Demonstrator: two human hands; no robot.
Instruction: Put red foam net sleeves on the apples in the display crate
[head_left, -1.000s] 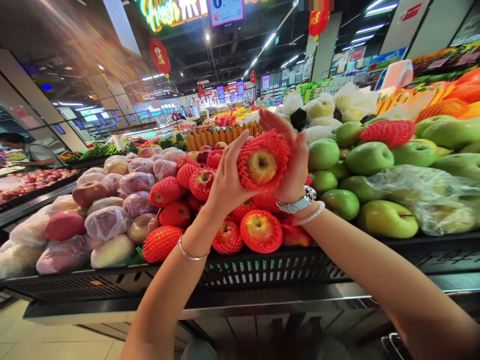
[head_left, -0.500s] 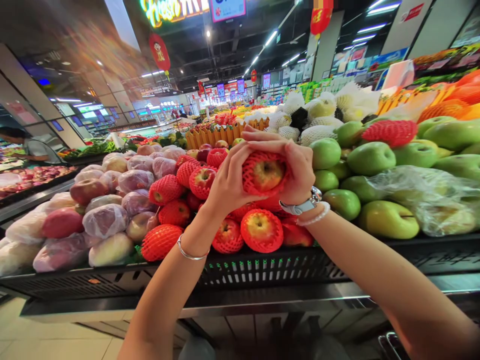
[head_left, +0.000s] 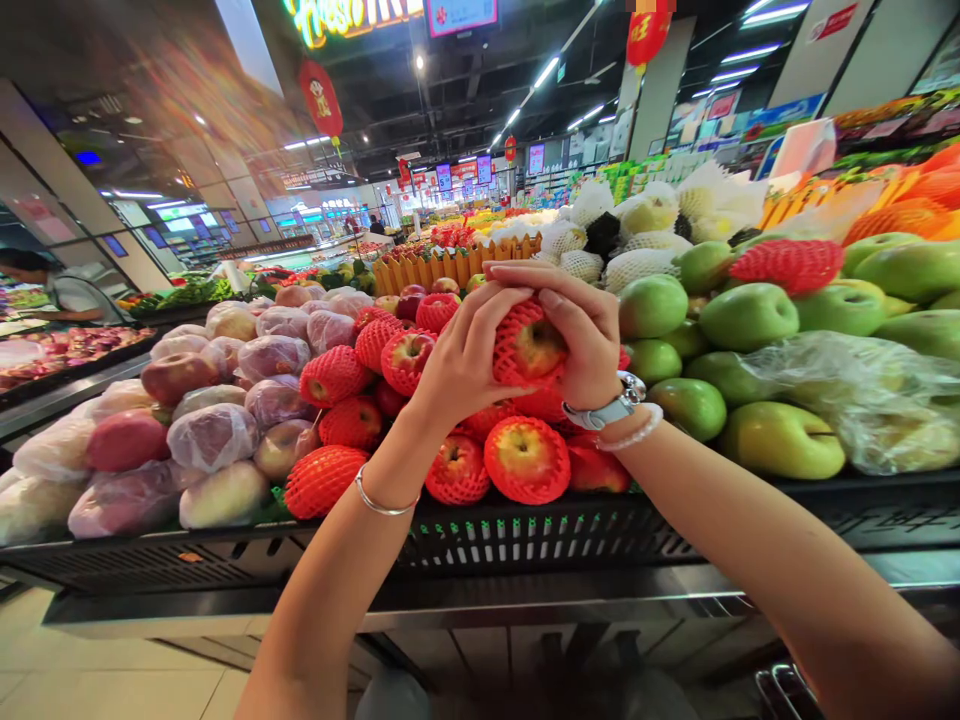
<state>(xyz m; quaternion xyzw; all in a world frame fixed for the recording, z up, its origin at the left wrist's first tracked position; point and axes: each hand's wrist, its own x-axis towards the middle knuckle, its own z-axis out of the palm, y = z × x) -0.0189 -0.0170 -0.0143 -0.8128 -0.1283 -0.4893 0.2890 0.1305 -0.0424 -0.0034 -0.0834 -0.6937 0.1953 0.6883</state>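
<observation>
An apple (head_left: 538,345) in a red foam net is held between both hands, above the heap of red apples in the middle. My left hand (head_left: 469,345) wraps its left side, with fingers reaching over the top. On the right side, my right hand (head_left: 589,325) is curled round it, the thumb lying across the upper part of the net. The apple's stem end faces me. Just below the hands sit a netted apple (head_left: 527,458) and another netted apple (head_left: 456,468), close to the front rim of the black crate (head_left: 540,535).
Plastic-wrapped fruit (head_left: 212,437) is piled to the left. Green apples (head_left: 748,316) and a crumpled clear bag (head_left: 862,380) lie on the right, with white-netted fruit (head_left: 641,262) behind. A low yellow picket fence (head_left: 450,268) stands at the back. Another person (head_left: 64,290) is at far left.
The apple has turned slightly in my hands and tilted. My right hand has shifted a little left, its thumb now over the front of the net.
</observation>
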